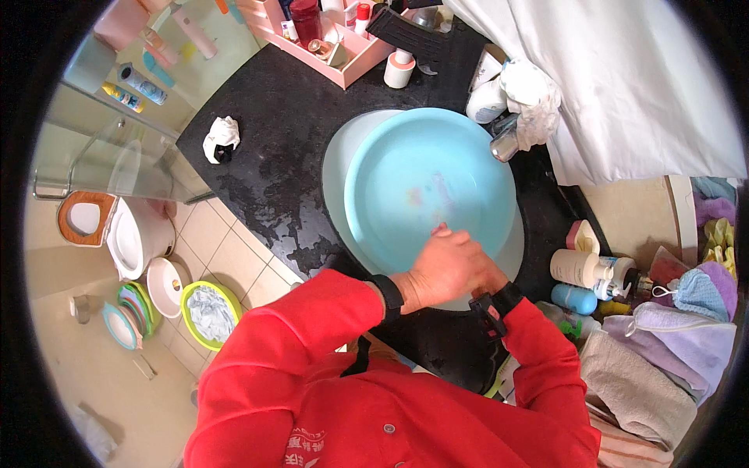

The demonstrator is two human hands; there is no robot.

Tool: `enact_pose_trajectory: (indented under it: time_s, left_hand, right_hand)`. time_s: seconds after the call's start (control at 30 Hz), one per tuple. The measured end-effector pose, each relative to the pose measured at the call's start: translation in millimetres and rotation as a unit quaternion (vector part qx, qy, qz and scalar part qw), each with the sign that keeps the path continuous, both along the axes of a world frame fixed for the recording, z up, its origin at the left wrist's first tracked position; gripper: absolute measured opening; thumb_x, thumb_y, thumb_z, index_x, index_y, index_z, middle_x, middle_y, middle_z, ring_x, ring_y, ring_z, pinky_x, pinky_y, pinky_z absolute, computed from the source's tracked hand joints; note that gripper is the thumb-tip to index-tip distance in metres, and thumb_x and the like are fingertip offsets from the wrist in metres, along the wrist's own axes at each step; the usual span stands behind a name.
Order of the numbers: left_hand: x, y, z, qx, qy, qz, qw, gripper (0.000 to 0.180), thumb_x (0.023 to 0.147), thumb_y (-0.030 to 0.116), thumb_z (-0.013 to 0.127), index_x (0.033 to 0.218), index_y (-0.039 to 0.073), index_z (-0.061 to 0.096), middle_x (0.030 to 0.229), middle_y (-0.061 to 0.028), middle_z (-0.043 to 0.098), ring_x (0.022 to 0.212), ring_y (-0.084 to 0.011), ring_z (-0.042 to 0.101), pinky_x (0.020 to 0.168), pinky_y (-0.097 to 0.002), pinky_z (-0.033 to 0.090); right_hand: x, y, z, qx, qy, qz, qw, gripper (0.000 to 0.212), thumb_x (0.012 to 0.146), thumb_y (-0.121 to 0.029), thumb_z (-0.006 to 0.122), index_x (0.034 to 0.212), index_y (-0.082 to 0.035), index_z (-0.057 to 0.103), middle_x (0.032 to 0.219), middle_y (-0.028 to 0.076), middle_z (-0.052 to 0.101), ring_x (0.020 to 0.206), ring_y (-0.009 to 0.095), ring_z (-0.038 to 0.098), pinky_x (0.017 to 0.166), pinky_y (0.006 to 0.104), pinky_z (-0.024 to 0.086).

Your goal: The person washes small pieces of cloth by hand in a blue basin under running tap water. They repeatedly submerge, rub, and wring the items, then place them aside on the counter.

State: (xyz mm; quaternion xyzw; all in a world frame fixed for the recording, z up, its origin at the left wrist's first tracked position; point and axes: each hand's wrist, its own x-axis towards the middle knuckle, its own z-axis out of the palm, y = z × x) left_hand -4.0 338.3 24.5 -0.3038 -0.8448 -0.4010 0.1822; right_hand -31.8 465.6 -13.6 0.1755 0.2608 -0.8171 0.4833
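Over the near rim of a large light-blue basin (367, 226), my two hands are pressed together. My left hand (438, 273) is closed, its fingers curled in against the right. Most of my right hand (490, 278) is hidden behind the left; the part that shows looks closed too. Whatever they may hold between them cannot be made out. Inside the basin, faint pink and yellow marks show on the bottom. It rests over a white oval sink (337, 160) set in a black countertop (265, 179). Black bands circle both wrists, below red sleeves.
A pink organizer (351, 70) with bottles stands at the back. Beyond the basin's right side are a faucet (505, 144) and a white curtain (616, 86). Pump bottles (576, 267) and folded towels (636, 382) lie at right. A crumpled white cloth (222, 139) sits left; a green-rimmed basin (209, 314) is on the floor.
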Motion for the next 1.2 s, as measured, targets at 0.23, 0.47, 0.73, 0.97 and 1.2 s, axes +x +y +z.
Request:
enact_pose_trajectory:
  time_s: [0.23,0.47,0.73,0.97,1.2]
  left_hand:
    - [-44.3,-22.9,-12.3,0.354,-0.445,0.291,0.769,0.041,0.089,0.035,0.051,0.067,0.001,0.061,0.059,-0.0128,0.058,0.055,-0.026,0.054,0.057,-0.0369,0.042]
    - [-51.6,-25.5,-15.9,0.355,-0.452,0.344,0.743,0.044,0.088,0.036,0.053,0.062,0.0,0.057,0.057,-0.0139,0.056,0.053,-0.0253,0.051,0.056,-0.038,0.042]
    - [-28.3,-17.4,11.7,0.184,-0.139,0.245,0.942,0.029,0.084,0.021,0.058,0.063,0.001,0.057,0.064,-0.0115,0.054,0.066,-0.028,0.054,0.06,-0.0348,0.042]
    - [-4.3,-27.7,21.9,0.071,0.003,0.0,0.997,0.017,0.066,0.023,0.067,0.069,0.01,0.057,0.071,-0.0057,0.054,0.069,-0.0243,0.054,0.06,-0.0363,0.045]
    - [4.8,-15.7,26.9,0.073,0.083,-0.137,0.984,0.024,0.067,0.03,0.066,0.063,0.012,0.051,0.069,-0.0027,0.049,0.069,-0.0215,0.052,0.061,-0.0342,0.043]
  right_hand:
    - [-5.0,-24.6,44.0,0.175,0.028,-0.083,0.981,0.065,0.087,-0.054,0.048,0.131,-0.007,0.037,0.127,0.008,0.046,0.116,0.021,0.047,0.096,0.0445,0.038]
    - [4.8,-66.5,41.4,0.26,0.156,-0.215,0.928,0.047,0.088,-0.034,0.057,0.125,-0.008,0.046,0.109,0.003,0.055,0.095,0.014,0.055,0.077,0.0321,0.046]
    - [11.1,-44.1,36.1,0.138,0.045,-0.157,0.977,0.032,0.089,-0.029,0.052,0.116,-0.011,0.051,0.11,0.001,0.055,0.098,0.015,0.055,0.08,0.0339,0.046]
    - [15.8,-21.0,30.2,0.078,0.075,-0.027,0.994,0.031,0.093,-0.032,0.047,0.11,-0.007,0.052,0.101,0.003,0.056,0.092,0.012,0.054,0.083,0.0293,0.044]
    - [5.6,-19.2,54.3,0.194,0.023,0.085,0.977,0.036,0.093,-0.037,0.047,0.112,-0.007,0.052,0.083,-0.001,0.053,0.076,0.01,0.05,0.074,0.0249,0.043]
